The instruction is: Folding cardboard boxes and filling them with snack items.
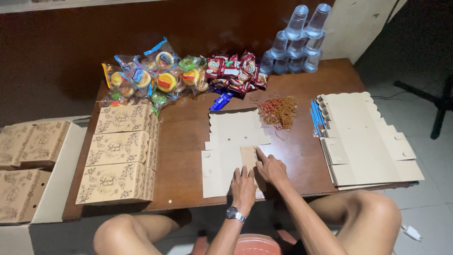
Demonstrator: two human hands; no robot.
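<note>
A flat, unfolded pale cardboard box blank (pixel 231 137) lies in the middle of the brown table (pixel 184 156). My left hand (pixel 243 188), with a wristwatch, presses flat on its near part, fingers together. Beside it my right hand (pixel 270 166) rests on the blank too, index finger pointing along a fold line. Neither hand grips anything.
Three closed printed boxes (pixel 120 153) sit in a row at the left. Snack packets (pixel 151 75) and red wrappers (pixel 236 71) lie at the back, with stacked water cups (pixel 297 40). Rubber bands (pixel 279 112), blue straws (pixel 315 115) and a stack of flat blanks (pixel 363 141) lie right. More boxes (pixel 23 165) stand far left.
</note>
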